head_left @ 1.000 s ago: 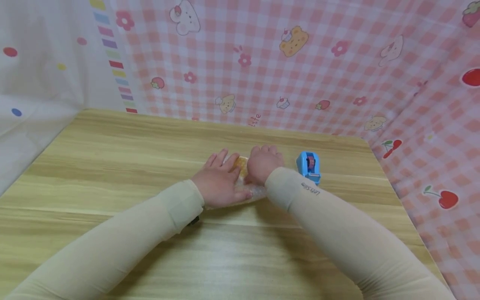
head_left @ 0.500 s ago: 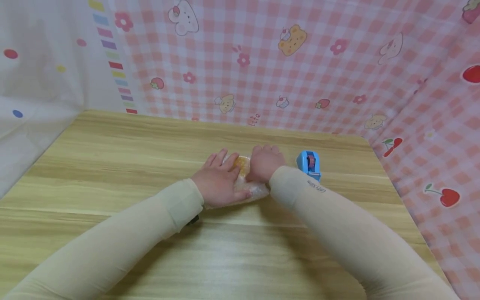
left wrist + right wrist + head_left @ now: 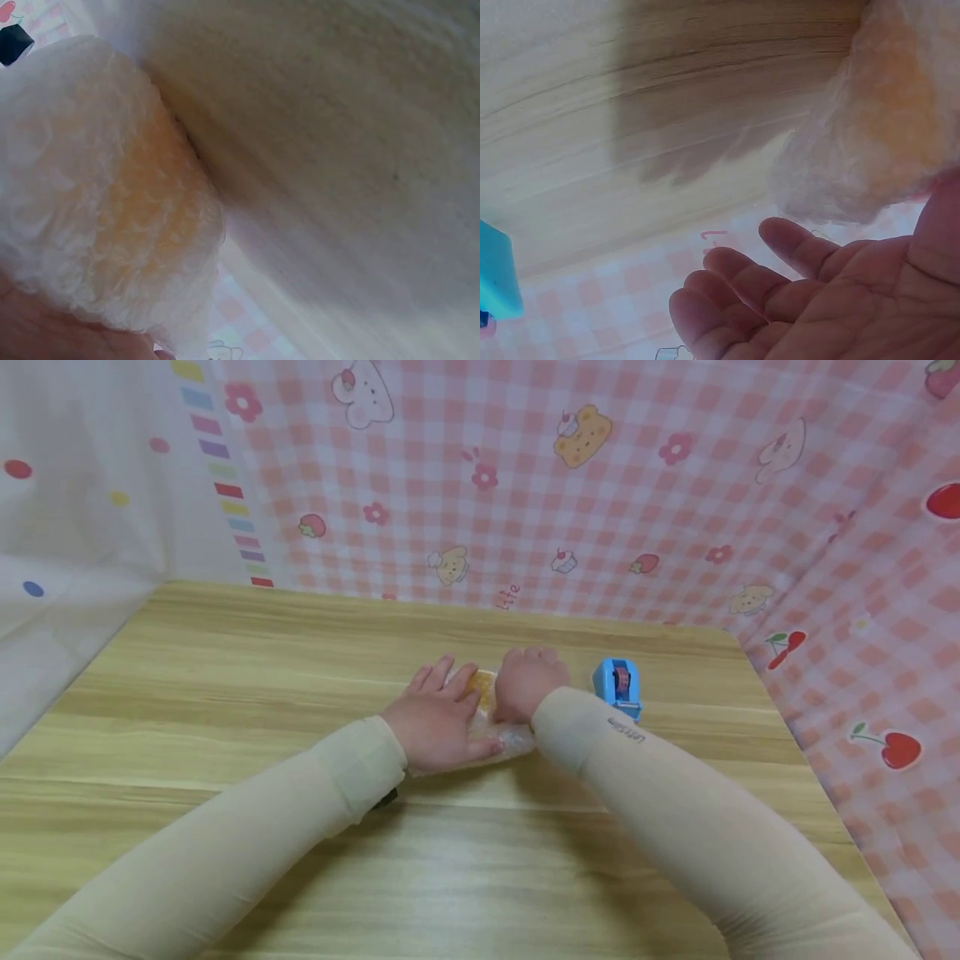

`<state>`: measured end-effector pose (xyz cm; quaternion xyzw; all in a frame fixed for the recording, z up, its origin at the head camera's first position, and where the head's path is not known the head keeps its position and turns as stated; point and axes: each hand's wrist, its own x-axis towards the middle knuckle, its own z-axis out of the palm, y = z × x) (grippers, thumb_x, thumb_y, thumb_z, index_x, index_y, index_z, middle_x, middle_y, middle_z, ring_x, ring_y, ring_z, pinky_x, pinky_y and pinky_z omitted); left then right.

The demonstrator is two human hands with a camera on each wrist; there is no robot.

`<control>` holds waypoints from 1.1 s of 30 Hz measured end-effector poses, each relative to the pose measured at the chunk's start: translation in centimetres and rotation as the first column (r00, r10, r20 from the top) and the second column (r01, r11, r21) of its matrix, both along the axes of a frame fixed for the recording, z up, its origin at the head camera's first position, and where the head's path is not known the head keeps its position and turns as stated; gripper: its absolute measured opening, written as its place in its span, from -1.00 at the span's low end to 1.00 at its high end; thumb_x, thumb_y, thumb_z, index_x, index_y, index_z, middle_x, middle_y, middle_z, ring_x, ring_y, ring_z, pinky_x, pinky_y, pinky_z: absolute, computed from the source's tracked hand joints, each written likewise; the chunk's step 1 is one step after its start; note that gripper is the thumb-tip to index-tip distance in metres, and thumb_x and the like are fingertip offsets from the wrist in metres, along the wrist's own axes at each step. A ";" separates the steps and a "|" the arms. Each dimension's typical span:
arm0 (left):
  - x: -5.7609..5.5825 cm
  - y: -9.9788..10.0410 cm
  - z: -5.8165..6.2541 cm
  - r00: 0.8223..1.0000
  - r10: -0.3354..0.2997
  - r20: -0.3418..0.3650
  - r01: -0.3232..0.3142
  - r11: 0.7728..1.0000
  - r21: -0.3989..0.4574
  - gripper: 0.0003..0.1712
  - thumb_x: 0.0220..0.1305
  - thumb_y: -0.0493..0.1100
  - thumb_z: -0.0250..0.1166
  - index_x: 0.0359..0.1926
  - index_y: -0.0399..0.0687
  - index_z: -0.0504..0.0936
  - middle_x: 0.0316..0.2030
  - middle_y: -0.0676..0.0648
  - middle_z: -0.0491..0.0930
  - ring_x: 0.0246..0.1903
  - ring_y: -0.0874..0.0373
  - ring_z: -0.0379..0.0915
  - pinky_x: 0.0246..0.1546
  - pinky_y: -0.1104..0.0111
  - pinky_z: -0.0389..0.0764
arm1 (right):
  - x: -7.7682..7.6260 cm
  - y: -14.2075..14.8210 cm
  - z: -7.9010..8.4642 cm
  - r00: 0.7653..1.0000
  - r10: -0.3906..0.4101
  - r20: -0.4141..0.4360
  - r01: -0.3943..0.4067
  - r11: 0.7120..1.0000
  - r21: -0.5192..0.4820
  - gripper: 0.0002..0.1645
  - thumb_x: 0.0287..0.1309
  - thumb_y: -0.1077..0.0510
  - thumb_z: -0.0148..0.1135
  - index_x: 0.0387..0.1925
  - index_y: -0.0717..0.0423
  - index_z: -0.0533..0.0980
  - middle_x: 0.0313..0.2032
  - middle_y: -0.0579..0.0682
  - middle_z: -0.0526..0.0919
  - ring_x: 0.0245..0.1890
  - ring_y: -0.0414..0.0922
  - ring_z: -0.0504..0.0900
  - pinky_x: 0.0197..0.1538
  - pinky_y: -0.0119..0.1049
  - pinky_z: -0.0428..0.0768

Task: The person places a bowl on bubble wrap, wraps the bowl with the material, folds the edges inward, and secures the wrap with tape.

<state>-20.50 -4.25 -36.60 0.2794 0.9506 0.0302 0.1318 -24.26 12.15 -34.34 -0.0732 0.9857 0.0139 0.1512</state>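
A bubble-wrapped package (image 3: 516, 741) with something yellow-orange inside lies on the table under both hands. My left hand (image 3: 433, 727) rests flat on its left part, fingers spread. From the right, my right hand (image 3: 531, 683) presses the wrap with its thumb. In the right wrist view the fingers of that hand (image 3: 817, 292) extend loosely beside the package (image 3: 885, 127), holding nothing. The left wrist view shows the wrapped side (image 3: 67, 165) close up, with part of my left hand (image 3: 67, 322) below it. What is inside cannot be made out.
A blue tape dispenser (image 3: 617, 687) with a pinkish roll stands right of the hands. The wood-grain table (image 3: 247, 668) ends at a pink checked cloth (image 3: 450, 485) behind and to the right, and a white cloth (image 3: 82, 527) on the left.
My right hand shifts slightly right, then back left over the wrap. The left hand stays in place on the package. The head view tilts a little.
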 end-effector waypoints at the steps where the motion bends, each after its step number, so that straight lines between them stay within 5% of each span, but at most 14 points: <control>1: 0.0 0.0 0.0 1.000 -0.001 -0.001 0.001 1.000 -0.001 0.13 0.44 0.59 -0.13 0.65 -0.15 0.14 0.72 -0.14 -0.22 0.69 -0.23 -0.49 0.68 -0.09 -0.25 | 0.0 -0.1 0.1 1.000 0.003 0.001 -0.003 1.000 0.007 -0.14 0.21 -0.18 0.48 0.30 0.28 0.40 0.21 0.27 0.51 0.26 0.20 0.42 0.38 0.09 0.49; 11: 0.0 0.2 0.4 1.000 -0.014 0.008 0.014 1.000 0.006 0.13 0.43 0.58 -0.07 0.64 -0.17 0.15 0.72 -0.17 -0.20 0.69 -0.25 -0.47 0.68 -0.09 -0.27 | -0.2 1.0 -0.1 0.999 0.033 0.019 -0.032 0.998 -0.050 -0.14 0.26 -0.20 0.44 0.33 0.29 0.39 0.21 0.22 0.57 0.34 0.16 0.45 0.60 0.04 0.26; 19: -0.3 0.0 0.4 1.000 -0.021 0.014 0.021 1.000 0.020 0.15 0.40 0.61 -0.05 0.65 -0.15 0.16 0.71 -0.17 -0.21 0.69 -0.27 -0.48 0.67 -0.13 -0.30 | 0.0 2.1 0.2 0.995 -0.081 0.050 0.089 0.981 -0.173 0.00 0.47 -0.34 0.15 0.57 0.27 0.18 0.54 0.32 0.28 0.58 0.31 0.19 0.58 0.22 0.27; 33: -0.5 -0.3 0.8 0.998 -0.068 -0.007 0.068 0.994 0.088 0.13 0.40 0.59 -0.03 0.66 -0.08 0.13 0.70 -0.19 -0.24 0.68 -0.29 -0.49 0.66 -0.16 -0.30 | 0.4 2.9 0.3 0.997 -0.071 0.012 0.071 0.977 -0.199 -0.06 0.57 -0.31 -0.01 0.61 0.27 0.12 0.62 0.29 0.15 0.64 0.28 0.07 0.65 0.19 0.08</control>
